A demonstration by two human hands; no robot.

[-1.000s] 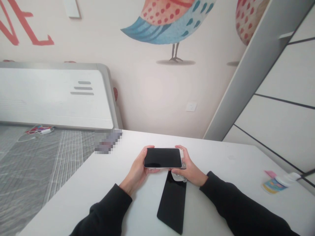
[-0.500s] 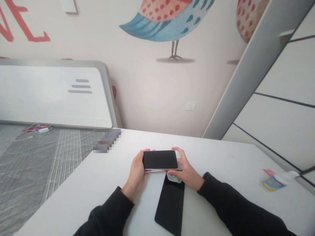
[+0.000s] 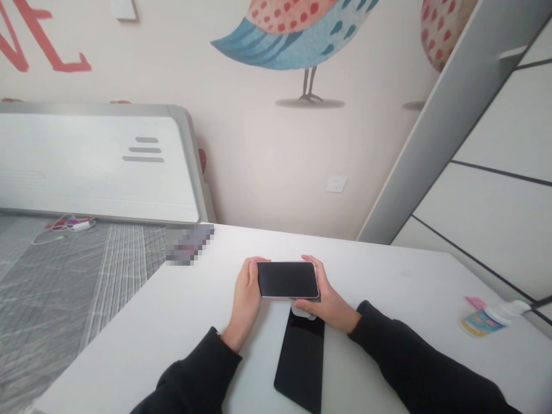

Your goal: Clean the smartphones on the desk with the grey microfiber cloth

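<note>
Here, the left hand [image 3: 246, 292] and right hand [image 3: 330, 300] pinch opposite ends of a sideways black-screened phone [image 3: 288, 280] above a white bench [image 3: 181, 328].

Black flat rectangular slab [image 3: 299, 362] mid white tabletop [image 3: 388, 356], clear of both side edges. Black-screened rectangular phone [image 3: 288, 280] past its far end, between left grip [image 3: 247, 284] and right grip [image 3: 324, 293]. White cylindrical bottle [image 3: 485, 322] near right edge, flat pink piece [image 3: 475, 302] just beside. Blurred item [image 3: 190, 244], far left corner.

white bottle [image 3: 485, 320], bird mural [image 3: 297, 41], socket [image 3: 337, 184]
</note>
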